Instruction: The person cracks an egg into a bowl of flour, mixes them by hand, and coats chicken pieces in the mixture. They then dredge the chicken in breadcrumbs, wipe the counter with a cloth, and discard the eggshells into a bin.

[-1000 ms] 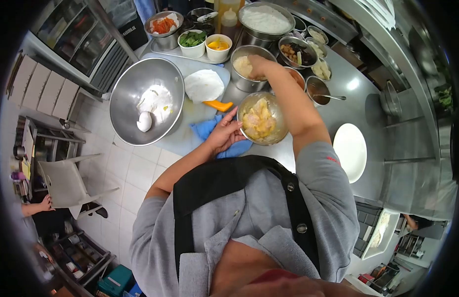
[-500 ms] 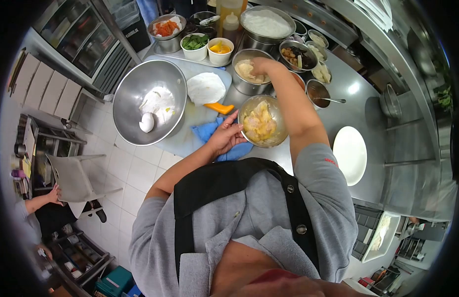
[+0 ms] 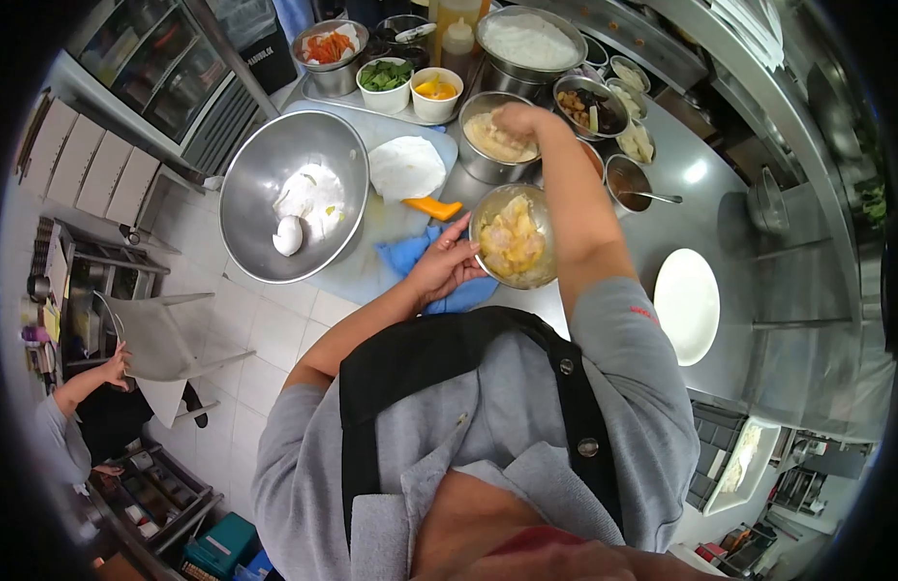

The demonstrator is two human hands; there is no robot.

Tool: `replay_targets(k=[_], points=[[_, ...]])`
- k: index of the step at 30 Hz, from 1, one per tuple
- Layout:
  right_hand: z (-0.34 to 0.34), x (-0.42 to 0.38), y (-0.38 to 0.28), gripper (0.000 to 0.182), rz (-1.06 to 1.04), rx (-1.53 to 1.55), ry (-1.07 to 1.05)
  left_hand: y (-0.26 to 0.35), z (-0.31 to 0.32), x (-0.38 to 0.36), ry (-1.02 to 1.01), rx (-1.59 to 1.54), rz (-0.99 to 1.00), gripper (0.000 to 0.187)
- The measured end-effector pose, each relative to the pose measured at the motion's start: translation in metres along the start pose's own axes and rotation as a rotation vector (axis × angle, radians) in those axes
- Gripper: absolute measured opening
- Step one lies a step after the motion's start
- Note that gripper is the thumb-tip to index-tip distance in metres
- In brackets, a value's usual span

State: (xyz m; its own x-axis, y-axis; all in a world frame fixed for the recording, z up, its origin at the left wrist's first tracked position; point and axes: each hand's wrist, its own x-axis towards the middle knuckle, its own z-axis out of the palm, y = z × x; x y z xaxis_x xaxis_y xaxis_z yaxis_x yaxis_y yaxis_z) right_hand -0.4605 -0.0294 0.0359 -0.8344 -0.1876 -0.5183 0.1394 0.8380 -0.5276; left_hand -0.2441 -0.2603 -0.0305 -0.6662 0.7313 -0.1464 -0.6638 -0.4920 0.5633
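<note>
My left hand [image 3: 443, 267] grips a metal bowl [image 3: 551, 263] by its left side, thumb near the rim and fingers against the outside. Wet, yellowish coated pieces [image 3: 513, 238] lie in the bowl; their kind I cannot make out. Above it, my right hand [image 3: 518, 118] is over a deep steel container [image 3: 489, 170] of pale beige crumbs [image 3: 495, 141]. Its fingers curl down toward the crumbs and are partly hidden, so what they hold does not show. A blue cloth [image 3: 460, 296] lies under my left hand. Nearby is an orange handle [image 3: 433, 208] beside a white round sheet [image 3: 407, 167].
At left stands a large steel bowl [image 3: 238, 232] with white powder and an egg-like white object [image 3: 288, 235]. Behind are white tubs of greens [image 3: 385, 99] and orange pieces [image 3: 434, 111]. A white oval plate [image 3: 687, 307] lies right. Another person's hand [image 3: 118, 368] is by a chair.
My right hand has risen slightly within the crumb container, showing more of its fingers. My left hand keeps its hold on the bowl. The other person's hand has lifted from the chair.
</note>
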Motion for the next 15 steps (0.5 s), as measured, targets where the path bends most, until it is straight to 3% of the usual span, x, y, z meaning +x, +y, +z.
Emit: replay_targets(k=[1,4,5,8,12,15], points=[[0.0,0.002,0.003,0.029,-0.045,0.19,0.088,0.0,0.0,-0.001,-0.005,0.006,-0.007,0.061],[0.005,-0.005,0.004,0.03,0.034,0.423,0.087,0.001,0.0,0.001,-0.018,0.018,-0.014,0.061],[0.014,0.009,0.007,0.032,0.003,-0.117,0.102,0.001,-0.001,0.001,-0.014,0.018,-0.02,0.061],[0.0,0.004,-0.013,0.036,0.121,-0.193,-0.037,0.003,0.0,0.001,-0.015,0.02,-0.023,0.061],[-0.016,-0.009,-0.025,0.043,-0.01,-0.242,0.012,0.003,0.002,0.001,-0.021,0.023,-0.013,0.061],[0.016,-0.014,-0.021,0.056,-0.139,-0.474,0.212,0.005,0.003,-0.001,-0.016,0.02,-0.028,0.062]])
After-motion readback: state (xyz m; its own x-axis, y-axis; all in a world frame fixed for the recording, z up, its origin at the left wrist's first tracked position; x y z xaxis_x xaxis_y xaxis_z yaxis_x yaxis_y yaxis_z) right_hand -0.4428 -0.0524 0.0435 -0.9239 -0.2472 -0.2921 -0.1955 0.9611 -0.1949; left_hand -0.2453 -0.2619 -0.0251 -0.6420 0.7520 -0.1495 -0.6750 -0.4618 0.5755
